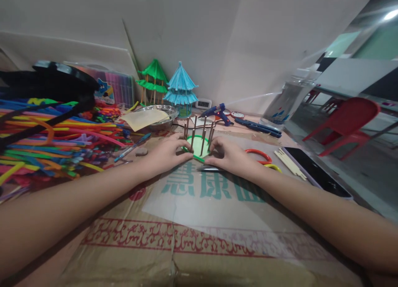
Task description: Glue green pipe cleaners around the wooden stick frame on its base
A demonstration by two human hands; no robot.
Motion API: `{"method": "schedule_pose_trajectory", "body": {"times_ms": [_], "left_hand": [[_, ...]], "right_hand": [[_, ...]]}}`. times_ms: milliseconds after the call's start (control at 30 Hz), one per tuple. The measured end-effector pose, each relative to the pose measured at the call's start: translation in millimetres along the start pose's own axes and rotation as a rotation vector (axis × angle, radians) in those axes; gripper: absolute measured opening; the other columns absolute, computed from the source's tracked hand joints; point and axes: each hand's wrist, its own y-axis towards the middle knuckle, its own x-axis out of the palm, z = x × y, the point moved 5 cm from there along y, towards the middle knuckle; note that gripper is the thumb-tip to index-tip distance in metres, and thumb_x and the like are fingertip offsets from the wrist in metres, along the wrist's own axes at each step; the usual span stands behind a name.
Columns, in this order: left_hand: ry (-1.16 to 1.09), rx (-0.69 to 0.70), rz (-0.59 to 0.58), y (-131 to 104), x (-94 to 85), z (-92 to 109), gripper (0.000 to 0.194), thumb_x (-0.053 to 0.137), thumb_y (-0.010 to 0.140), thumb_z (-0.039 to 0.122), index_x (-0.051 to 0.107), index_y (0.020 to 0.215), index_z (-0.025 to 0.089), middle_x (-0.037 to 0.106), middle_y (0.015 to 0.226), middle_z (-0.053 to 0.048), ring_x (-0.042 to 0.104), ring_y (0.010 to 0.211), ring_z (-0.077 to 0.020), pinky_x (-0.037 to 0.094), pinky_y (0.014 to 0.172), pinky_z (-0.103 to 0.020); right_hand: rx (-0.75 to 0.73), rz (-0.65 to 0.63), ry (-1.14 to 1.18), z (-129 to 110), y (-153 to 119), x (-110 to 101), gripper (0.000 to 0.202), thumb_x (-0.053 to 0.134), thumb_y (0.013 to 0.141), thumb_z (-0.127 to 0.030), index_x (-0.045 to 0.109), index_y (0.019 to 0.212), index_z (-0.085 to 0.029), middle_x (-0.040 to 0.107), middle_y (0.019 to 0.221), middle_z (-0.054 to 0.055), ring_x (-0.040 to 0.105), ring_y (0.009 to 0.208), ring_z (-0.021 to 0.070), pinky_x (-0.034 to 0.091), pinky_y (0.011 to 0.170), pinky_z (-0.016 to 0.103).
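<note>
A round pale-green base [196, 147] stands on the table with several upright brown sticks [202, 139] on it. Around its edge runs a green pipe cleaner [198, 158], with a short length showing at the front. My left hand [172, 152] pinches this pipe cleaner at the front left. On the opposite side, my right hand [226, 155] has thumb and fingers closed at the edge, on the pipe cleaner's other side; the exact contact is partly hidden. Scissors with red and yellow handles [259, 155] lie partly under my right hand.
Colourful pipe cleaners [52, 137] are heaped at the left. Behind the base are a green model pavilion [154, 81], a blue one [180, 88], a metal bowl [168, 117] and a glue gun [217, 113]. Pale sticks [289, 163], a phone [317, 171] and a bottle [284, 100] are at right.
</note>
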Motion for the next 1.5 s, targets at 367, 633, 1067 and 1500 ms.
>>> {"method": "schedule_pose_trajectory", "body": {"times_ms": [367, 633, 1067, 1500], "left_hand": [[-0.022, 0.012, 0.01, 2.5, 2.8, -3.3, 0.024, 0.06, 0.09, 0.043, 0.072, 0.098, 0.024, 0.059, 0.108, -0.006, 0.06, 0.103, -0.0254, 0.047, 0.092, -0.039], [0.0, 0.03, 0.012, 2.4, 4.3, -3.8, 0.027, 0.059, 0.09, 0.044, 0.07, 0.1, 0.022, 0.059, 0.109, -0.007, 0.059, 0.105, -0.0258, 0.046, 0.092, -0.039], [0.004, 0.052, -0.005, 2.3, 6.6, -5.8, 0.025, 0.059, 0.091, 0.041, 0.069, 0.103, 0.021, 0.06, 0.114, -0.008, 0.058, 0.109, -0.0259, 0.045, 0.096, -0.039], [0.092, 0.042, -0.024, 1.4, 1.1, -2.1, 0.03, 0.059, 0.092, 0.043, 0.067, 0.106, 0.018, 0.062, 0.119, -0.009, 0.059, 0.113, -0.0261, 0.046, 0.098, -0.039]], "right_hand": [[-0.112, 0.032, -0.107, -10.3, -3.5, 1.2, 0.012, 0.076, 0.082, -0.035, 0.075, 0.084, -0.023, 0.057, 0.101, 0.006, 0.059, 0.098, 0.0218, 0.048, 0.087, 0.036], [-0.084, -0.074, -0.242, -19.3, 1.6, 4.8, 0.008, 0.069, 0.087, -0.026, 0.073, 0.083, -0.021, 0.068, 0.077, 0.003, 0.058, 0.077, 0.0196, 0.04, 0.067, 0.031], [-0.023, -0.04, -0.209, -17.2, -1.3, 4.4, 0.009, 0.064, 0.089, -0.021, 0.071, 0.094, -0.02, 0.071, 0.083, 0.003, 0.06, 0.074, 0.0157, 0.039, 0.066, 0.025], [-0.062, -0.033, -0.256, -22.5, -2.9, 4.7, 0.009, 0.063, 0.088, -0.017, 0.072, 0.089, -0.017, 0.073, 0.083, 0.004, 0.059, 0.071, 0.0147, 0.036, 0.064, 0.025]]}}
